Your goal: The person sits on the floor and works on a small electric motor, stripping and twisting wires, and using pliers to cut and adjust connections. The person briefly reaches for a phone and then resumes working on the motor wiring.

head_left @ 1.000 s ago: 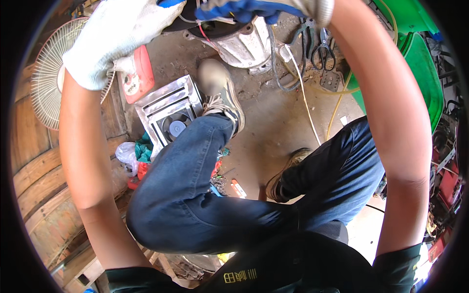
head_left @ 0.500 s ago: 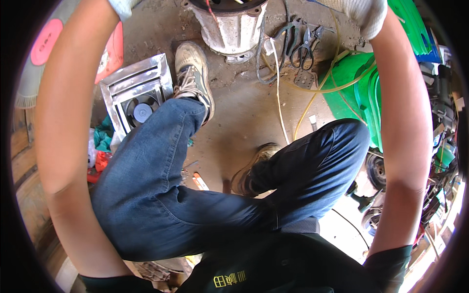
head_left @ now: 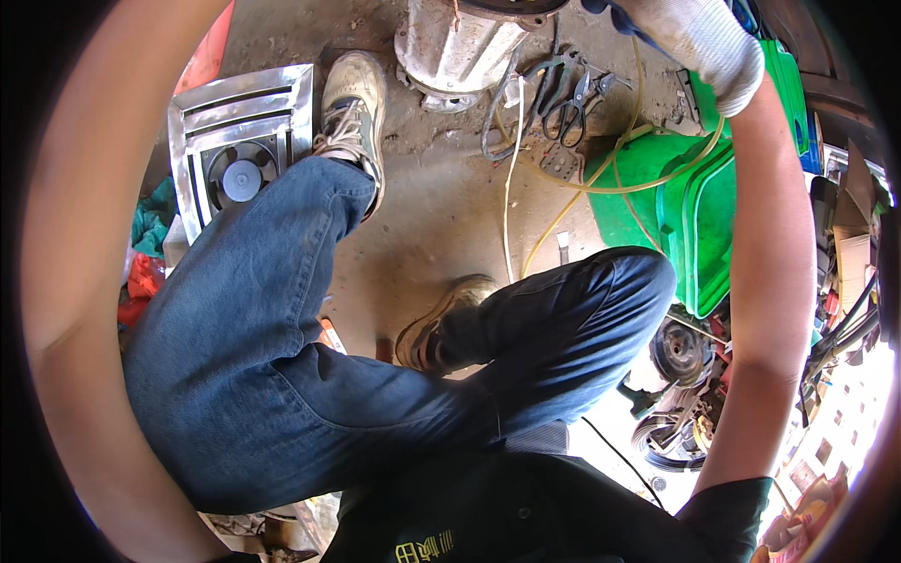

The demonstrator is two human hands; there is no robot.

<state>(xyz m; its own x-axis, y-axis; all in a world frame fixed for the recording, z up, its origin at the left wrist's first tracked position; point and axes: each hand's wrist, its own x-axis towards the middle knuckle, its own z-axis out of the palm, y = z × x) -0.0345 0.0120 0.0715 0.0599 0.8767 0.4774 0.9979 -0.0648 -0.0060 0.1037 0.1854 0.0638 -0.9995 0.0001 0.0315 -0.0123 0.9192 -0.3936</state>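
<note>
My right hand, in a white glove with blue palm, is at the top right edge, above the tools and beside a green lid; its fingers are partly cut off. My left forearm runs up out of the top left, and its hand is out of view. A whitish, weathered metal housing with a dark open top stands at the top centre, left of my right hand. Below that hand, black-handled scissors and pliers lie among a white cord and yellow tubing.
A silver framed fan unit lies beside my left shoe; red and teal bags are left of it. Green plastic bins stand at right, with a black wheel and clutter behind. My bent legs occupy the lower middle.
My hands have moved apart from over the housing, the left out of view, the right rightward. The view has shifted, bringing more of the right-side bins and clutter in.
</note>
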